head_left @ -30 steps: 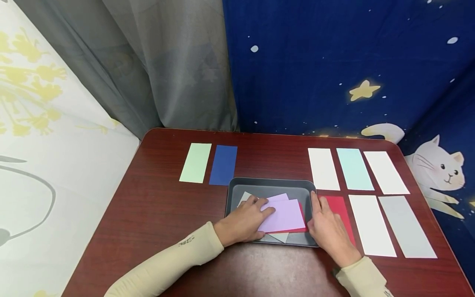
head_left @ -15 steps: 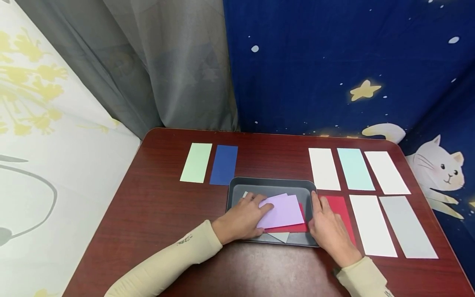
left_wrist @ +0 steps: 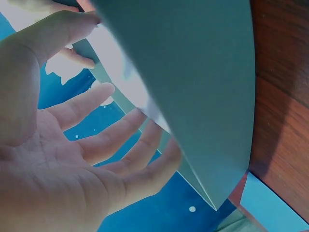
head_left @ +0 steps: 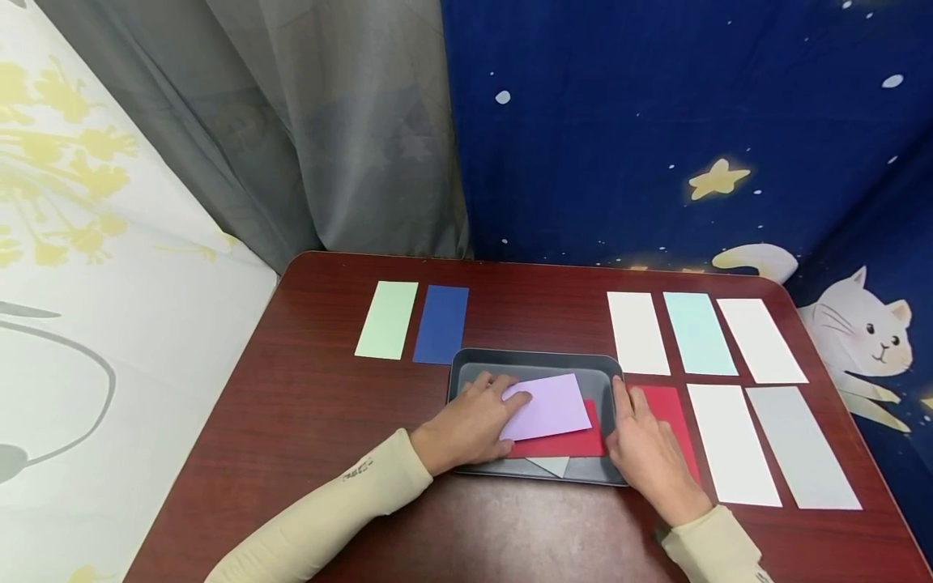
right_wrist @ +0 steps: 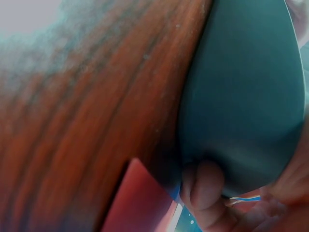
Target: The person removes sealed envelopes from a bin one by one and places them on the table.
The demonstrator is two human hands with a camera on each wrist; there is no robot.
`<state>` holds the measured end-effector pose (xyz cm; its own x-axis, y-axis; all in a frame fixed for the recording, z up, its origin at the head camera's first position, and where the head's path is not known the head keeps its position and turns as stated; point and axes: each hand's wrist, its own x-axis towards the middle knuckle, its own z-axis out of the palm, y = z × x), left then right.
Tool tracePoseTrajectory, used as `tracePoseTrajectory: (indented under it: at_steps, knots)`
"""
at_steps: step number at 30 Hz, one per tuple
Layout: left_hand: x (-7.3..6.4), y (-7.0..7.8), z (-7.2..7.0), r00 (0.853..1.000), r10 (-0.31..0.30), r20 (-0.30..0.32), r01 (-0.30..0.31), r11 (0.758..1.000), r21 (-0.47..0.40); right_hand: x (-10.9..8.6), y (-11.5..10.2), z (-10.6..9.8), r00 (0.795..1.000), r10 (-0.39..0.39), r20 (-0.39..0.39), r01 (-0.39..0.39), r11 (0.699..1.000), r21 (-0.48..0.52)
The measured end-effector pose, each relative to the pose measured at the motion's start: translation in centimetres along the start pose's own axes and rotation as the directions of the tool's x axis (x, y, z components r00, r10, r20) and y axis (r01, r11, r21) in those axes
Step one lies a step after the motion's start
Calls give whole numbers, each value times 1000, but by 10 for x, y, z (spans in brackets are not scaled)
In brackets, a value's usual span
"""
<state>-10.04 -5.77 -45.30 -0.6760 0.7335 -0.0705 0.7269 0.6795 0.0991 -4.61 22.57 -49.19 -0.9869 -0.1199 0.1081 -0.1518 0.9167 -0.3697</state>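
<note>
A dark grey baking tray [head_left: 543,359] sits on the table. On loose papers inside it, my left hand [head_left: 470,425] grips a lilac paper [head_left: 547,409] by its left end, the thumb at the near side. Beneath lies a red paper [head_left: 583,444], with a corner of pale grey paper [head_left: 551,465] sticking out below it. My right hand [head_left: 649,449] holds the tray's right rim; in the right wrist view its curled fingers [right_wrist: 207,186] touch the tray's outer wall [right_wrist: 241,96]. The left hand covers the tray's left part.
Beyond the tray lie a pale green paper [head_left: 387,320] and a dark blue paper [head_left: 441,324]. At right are a mint paper [head_left: 700,333], a grey paper [head_left: 803,447] and several white papers [head_left: 733,444]. Another red paper [head_left: 666,413] lies partly under the right hand.
My left hand has moved slightly left and away from me, taking the lilac paper along. The second lilac edge has gone from sight and more red paper shows. The right hand stays put.
</note>
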Motion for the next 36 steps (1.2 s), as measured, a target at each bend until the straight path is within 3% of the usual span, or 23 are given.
tracePoseTrajectory:
  at_steps: [20,36]
  knots:
    - [-3,-13,-9,993,-88,-78,85,996,-34,0,0,1,1000,-7,1,7,1000,12]
    - [-7,-31,-10,973,-143,-183,139,990,-38,1,2,2,1000,-13,-12,13,1000,0]
